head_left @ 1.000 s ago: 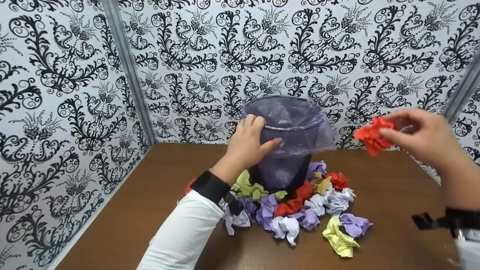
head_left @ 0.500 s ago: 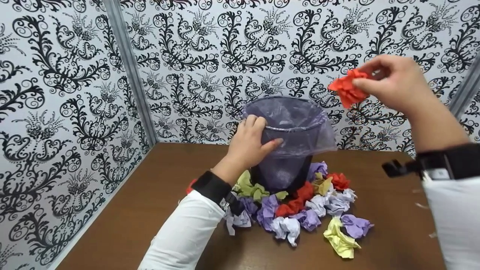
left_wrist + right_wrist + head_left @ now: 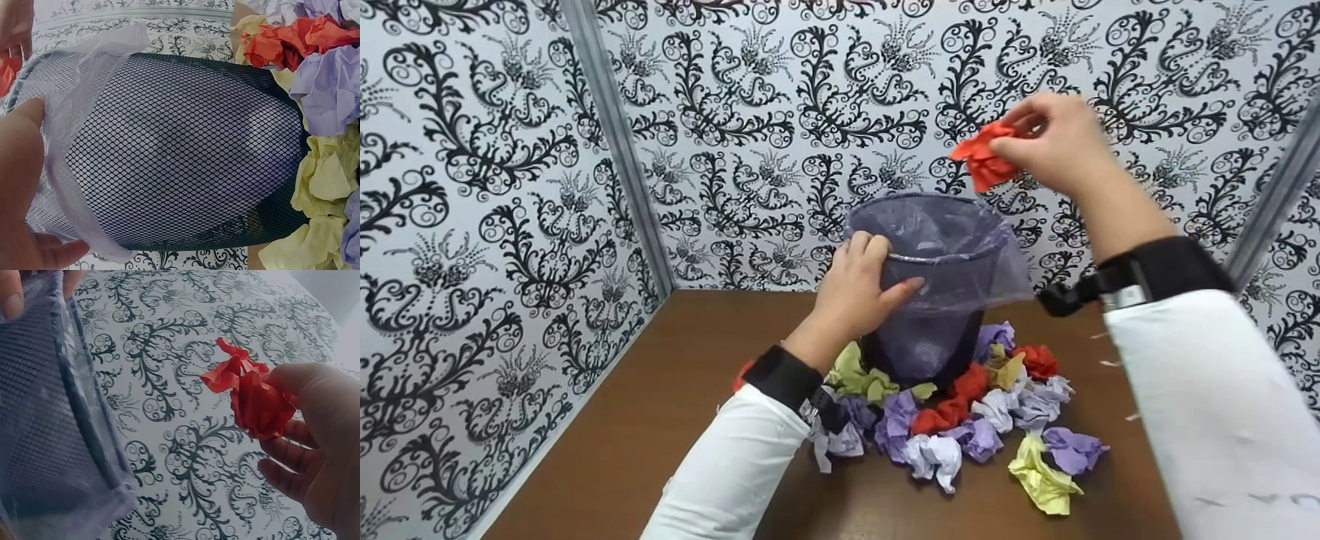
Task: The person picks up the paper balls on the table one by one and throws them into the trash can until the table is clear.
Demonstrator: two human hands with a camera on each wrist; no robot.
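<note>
Up in the upper right of the head view, the right hand [image 3: 1054,142] pinches a crumpled red paper ball [image 3: 984,159] between thumb and fingertips, its fingers curled round it. The ball hangs in the air above and just to the right of the mesh bin [image 3: 934,300], apart from its rim and in front of the patterned wall [image 3: 780,112]. In the right wrist view the same red paper ball [image 3: 253,402] sits at the fingertips in the right half of the frame, with the bin's bag-lined edge at the left.

At the centre of the head view, the left hand [image 3: 859,289] grips the near left side of the bin's rim, fingers hooked over the top and thumb pressed against the pale purple bag [image 3: 960,255] that lines it. The bin stands upright on the brown surface [image 3: 660,390].

Around the bin's foot, towards the lower centre, lies a heap of paper balls [image 3: 960,420] in purple, white, red and yellow-green, some touching the bin.
</note>
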